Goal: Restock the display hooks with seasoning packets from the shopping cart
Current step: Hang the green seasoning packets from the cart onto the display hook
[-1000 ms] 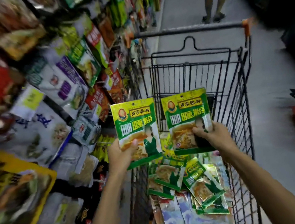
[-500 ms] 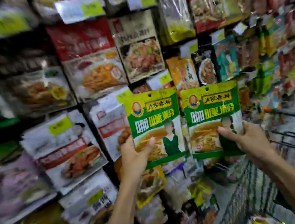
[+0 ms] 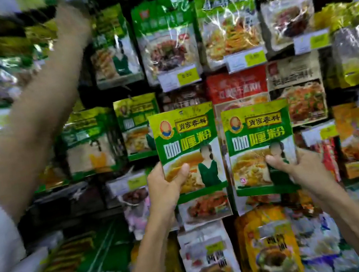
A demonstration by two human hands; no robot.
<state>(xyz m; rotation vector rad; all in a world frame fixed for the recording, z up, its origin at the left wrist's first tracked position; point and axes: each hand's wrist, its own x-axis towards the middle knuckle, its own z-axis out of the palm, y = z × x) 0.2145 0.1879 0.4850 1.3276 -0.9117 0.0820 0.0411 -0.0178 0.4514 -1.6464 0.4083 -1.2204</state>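
Left hand [image 3: 166,192] grips the left seasoning packet [image 3: 187,144] by its lower edge; right hand [image 3: 304,170] grips the right seasoning packet [image 3: 259,138] likewise, both upright, near the hanging display [image 3: 228,21].

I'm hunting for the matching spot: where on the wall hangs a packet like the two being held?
Head view, left of centre: a similar green packet hangs just up-left of the held packet in the left hand.
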